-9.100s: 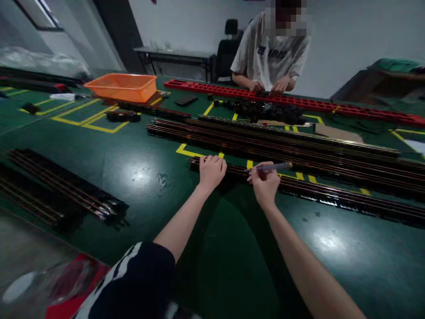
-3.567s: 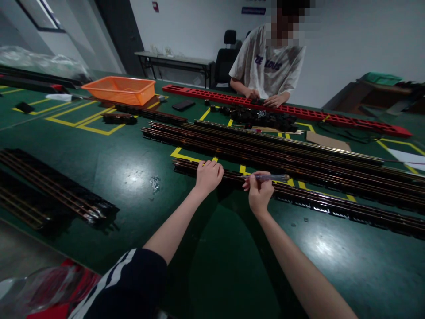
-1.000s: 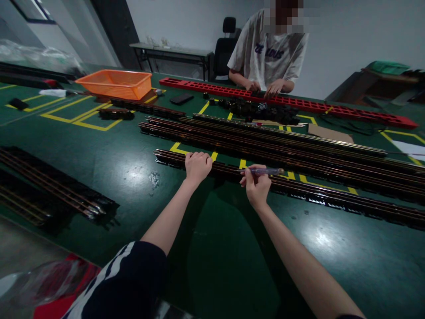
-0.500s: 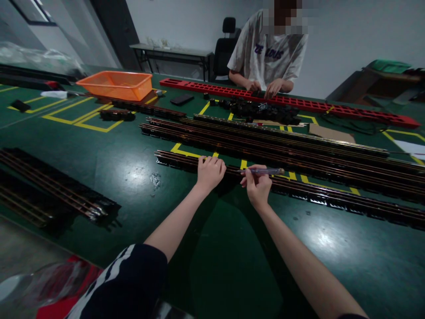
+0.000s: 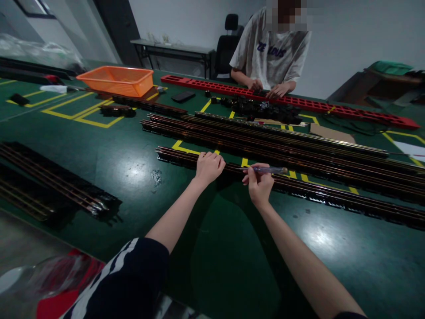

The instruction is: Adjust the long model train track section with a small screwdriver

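Bench work seen from the head camera; clock directions are read from the left hand. At nine o'clock, dark strip bundles with coppery lines (image 5: 63,181) lie slantwise on the green table (image 5: 129,190), and at eight o'clock a clear plastic bottle (image 5: 49,274) appears beyond the table's near edge. At ten o'clock stands an orange basket (image 5: 116,80); at eleven, a flat black object (image 5: 183,96). The long dark strip (image 5: 179,156) runs from nine o'clock, beneath both hands, to just past three. The left hand (image 5: 209,168) rests on it with fingers bent; its thumb is hidden, so whether its grip is closed cannot be told. At three o'clock, the right hand (image 5: 260,181) has a narrow grip on a slim pen-like tool (image 5: 274,170), its tip at the strip, contact being too small to resolve. Just beyond the long dark strip, a broader group of strips (image 5: 265,144) extends from ten to three o'clock. At one o'clock, a person in a pale shirt (image 5: 272,57) has both hands at a red slotted rail (image 5: 305,103). Between two and three o'clock lies brown cardboard (image 5: 332,133).
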The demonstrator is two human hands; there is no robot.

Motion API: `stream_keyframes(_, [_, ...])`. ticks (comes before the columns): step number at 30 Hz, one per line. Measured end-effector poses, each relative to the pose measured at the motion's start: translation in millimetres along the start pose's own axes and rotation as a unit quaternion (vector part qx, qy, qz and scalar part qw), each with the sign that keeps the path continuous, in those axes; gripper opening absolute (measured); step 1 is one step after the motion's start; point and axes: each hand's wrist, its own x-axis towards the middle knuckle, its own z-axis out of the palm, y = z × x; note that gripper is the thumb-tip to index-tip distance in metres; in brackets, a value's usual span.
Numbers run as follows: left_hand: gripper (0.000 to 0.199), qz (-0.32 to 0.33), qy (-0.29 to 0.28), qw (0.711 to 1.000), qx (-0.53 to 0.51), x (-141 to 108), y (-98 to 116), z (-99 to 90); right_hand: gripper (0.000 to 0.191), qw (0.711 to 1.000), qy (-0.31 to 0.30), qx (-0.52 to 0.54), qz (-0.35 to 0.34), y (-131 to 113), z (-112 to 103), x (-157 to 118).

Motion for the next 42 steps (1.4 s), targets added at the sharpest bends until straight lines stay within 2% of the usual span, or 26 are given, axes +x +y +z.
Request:
stream_keyframes(14, [0.038,-0.011,0.023,1.0,0.005,-0.7,-23.5,0.0,0.014,1.0,0.018,0.004,0.001,-1.7,-0.4,0.7])
stream_keyframes(23, [0.039,-0.018,0.031,0.999,0.004,-1.2,-23.9,0.0,0.012,0.996,0.089,0.0,0.014,-3.1,-2.9,2.0])
stream_keyframes(33, [0.038,-0.021,0.027,0.999,0.0,-1.1,-23.2,-0.4,0.01,0.999,0.046,-0.004,-0.014,-1.7,-1.4,1.0])
stream_keyframes(42, [0.04,-0.023,0.026,0.999,-0.005,-1.2,-22.9,-1.3,0.012,0.997,0.077,-0.013,-0.006,1.5,-2.7,1.0])
